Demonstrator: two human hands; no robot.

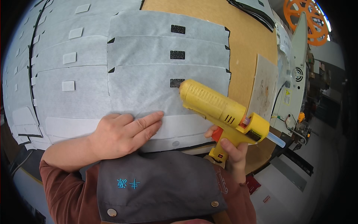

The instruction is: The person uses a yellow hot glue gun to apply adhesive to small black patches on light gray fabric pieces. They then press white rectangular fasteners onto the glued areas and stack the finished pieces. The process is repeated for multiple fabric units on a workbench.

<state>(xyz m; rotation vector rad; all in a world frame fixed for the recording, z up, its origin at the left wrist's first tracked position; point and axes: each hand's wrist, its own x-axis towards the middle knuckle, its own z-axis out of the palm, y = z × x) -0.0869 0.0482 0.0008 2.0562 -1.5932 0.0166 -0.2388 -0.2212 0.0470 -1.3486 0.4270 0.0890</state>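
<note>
In my right hand (pixel 235 154) is a yellow glue gun (pixel 214 102), a finger at its red trigger (pixel 217 134). A pale glue stick (pixel 276 139) sticks out of its back end. The nozzle reaches the lowest of three small black patches (pixel 175 83) on overlapping light grey fabric sheets (pixel 145 87); whether it touches cannot be told. My left hand (pixel 125 130) lies on the near part of the sheets, fingers stretched out to the right and nothing held.
More grey sheets with white tabs (pixel 68 86) cover the left side. Brown board (pixel 242 48) shows at the right, beside a stained pale plate (pixel 264 84). Beyond stands a light-coloured machine (pixel 292 93) with an orange wheel (pixel 306 20). Black strips (pixel 253 13) lie at the far edge.
</note>
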